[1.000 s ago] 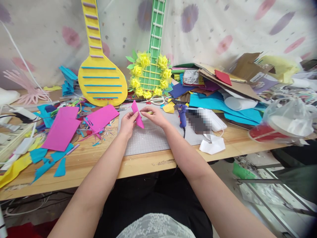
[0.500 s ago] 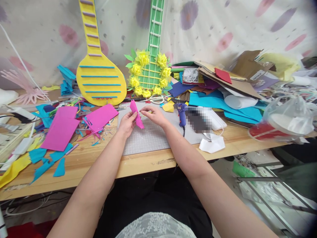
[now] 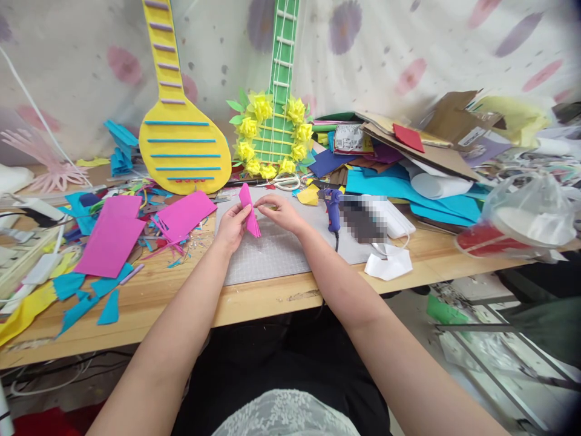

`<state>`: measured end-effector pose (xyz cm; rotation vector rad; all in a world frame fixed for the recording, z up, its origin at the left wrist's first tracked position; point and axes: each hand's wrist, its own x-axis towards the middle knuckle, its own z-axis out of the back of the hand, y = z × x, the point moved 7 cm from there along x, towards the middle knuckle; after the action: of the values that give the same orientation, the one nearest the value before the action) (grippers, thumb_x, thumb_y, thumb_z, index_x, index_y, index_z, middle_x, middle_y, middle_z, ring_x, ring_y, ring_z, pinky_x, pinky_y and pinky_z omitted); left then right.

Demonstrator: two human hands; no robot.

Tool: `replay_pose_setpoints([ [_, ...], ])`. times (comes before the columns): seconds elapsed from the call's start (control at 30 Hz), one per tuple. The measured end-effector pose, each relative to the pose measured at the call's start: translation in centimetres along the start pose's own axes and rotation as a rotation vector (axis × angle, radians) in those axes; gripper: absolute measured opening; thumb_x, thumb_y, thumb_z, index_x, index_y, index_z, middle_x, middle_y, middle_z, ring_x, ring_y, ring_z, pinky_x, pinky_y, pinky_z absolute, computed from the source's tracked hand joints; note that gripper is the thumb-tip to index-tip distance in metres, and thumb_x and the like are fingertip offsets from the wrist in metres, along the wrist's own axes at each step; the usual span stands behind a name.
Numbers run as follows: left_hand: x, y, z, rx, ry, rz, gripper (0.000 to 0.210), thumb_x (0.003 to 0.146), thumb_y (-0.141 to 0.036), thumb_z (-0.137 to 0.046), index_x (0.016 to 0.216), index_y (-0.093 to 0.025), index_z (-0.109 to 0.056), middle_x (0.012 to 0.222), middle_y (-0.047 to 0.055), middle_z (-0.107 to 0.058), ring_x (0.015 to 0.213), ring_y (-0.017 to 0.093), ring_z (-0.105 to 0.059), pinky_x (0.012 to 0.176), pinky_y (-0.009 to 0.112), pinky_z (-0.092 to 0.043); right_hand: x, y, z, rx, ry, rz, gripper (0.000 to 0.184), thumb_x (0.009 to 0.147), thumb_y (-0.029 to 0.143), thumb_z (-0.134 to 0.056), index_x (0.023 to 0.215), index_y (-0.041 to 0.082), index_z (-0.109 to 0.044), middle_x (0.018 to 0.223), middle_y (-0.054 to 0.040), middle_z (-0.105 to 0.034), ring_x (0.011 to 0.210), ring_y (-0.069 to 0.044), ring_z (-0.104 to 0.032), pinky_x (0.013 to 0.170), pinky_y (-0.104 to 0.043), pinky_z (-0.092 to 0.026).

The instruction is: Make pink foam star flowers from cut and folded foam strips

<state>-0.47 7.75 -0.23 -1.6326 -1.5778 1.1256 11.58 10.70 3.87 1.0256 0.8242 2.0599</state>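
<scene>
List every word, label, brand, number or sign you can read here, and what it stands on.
No text can be read with certainty.
White label on the brown cardboard: dark marks, too blurred.
Printed packet in the pile: print too small.

Magenta piece (image 3: 251, 223) partly behind left hand (image 3: 232, 226), yellow neck (image 3: 166, 56) cropped, dark object (image 3: 364, 219) pixelated

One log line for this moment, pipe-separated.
left hand: holds magenta piece | right hand: beside it, contact unclear | below: gray mat | nearby: blue glue gun
</scene>
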Motion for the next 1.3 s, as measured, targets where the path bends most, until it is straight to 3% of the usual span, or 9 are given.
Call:
replay_pose_setpoints([
  [0.37, -0.2, -0.2, -0.3, 0.035, 0.039, -0.021, 0.021, 0.066, -0.020, -0.074, 0.082, -0.016, -0.062, 0.073, 0.000, -0.065, 0.067, 0.013, -0.063, 0.066, 0.028, -0.054, 0.1, -0.1, 0.3, -0.042, -0.053, 0.039, 0.013, 0.078, 0.030, -0.060, 0.073, 0.019, -0.065, 0.083, -0.0033, -0.067, 0.086, -0.016, -0.059, 0.087, -0.033, -0.044],
  [0.6, 0.0, 0.0, -0.1, 0.030, 0.064, -0.009, 0.025, 0.061, -0.022, -0.078, 0.080, -0.016, -0.063, 0.066, -0.004, -0.061, 0.055, 0.006, -0.055, 0.053, 0.018, -0.047, 0.2, -0.4, 0.2, -0.069, -0.065, 0.044, 0.016, 0.079, 0.034, -0.060, 0.079, 0.019, -0.066, 0.086, -0.0044, -0.067, 0.089, -0.017, -0.058, 0.088, -0.034, -0.043],
  [0.87, 0.0, 0.3, -0.1, -0.026, 0.060, 0.058, 0.017, 0.069, -0.015, -0.073, 0.082, -0.014, -0.062, 0.063, -0.003, -0.063, 0.049, 0.006, -0.054, 0.050, 0.018, -0.047, 0.2, -0.2, -0.2, -0.060, -0.069, 0.086, 0.016, 0.081, 0.034, -0.059, 0.081, 0.019, -0.066, 0.087, -0.0044, -0.067, 0.087, -0.017, -0.058, 0.086, -0.033, -0.042],
  [1.13, -0.3, 0.4, -0.3, -0.081, 0.022, 0.092, 0.018, 0.071, -0.017, -0.072, 0.082, -0.016, -0.057, 0.069, -0.002, -0.066, 0.058, 0.008, -0.059, 0.070, 0.027, -0.054, 0.0, 0.4, -0.4, -0.139, -0.112, 0.018, 0.014, 0.082, 0.032, -0.058, 0.083, 0.021, -0.067, 0.095, -0.0039, -0.066, 0.094, -0.017, -0.056, 0.093, -0.035, -0.039],
  [1.3, 0.0, -0.2, 0.2, 0.006, -0.049, -0.080, 0.027, 0.062, -0.022, -0.078, 0.075, -0.016, -0.055, 0.066, -0.005, -0.061, 0.060, 0.007, -0.059, 0.066, 0.023, -0.051, -0.3, 0.8, -0.1, -0.201, -0.152, -0.025, 0.013, 0.082, 0.032, -0.059, 0.083, 0.022, -0.067, 0.098, -0.0040, -0.064, 0.100, -0.019, -0.053, 0.094, -0.036, -0.037],
])
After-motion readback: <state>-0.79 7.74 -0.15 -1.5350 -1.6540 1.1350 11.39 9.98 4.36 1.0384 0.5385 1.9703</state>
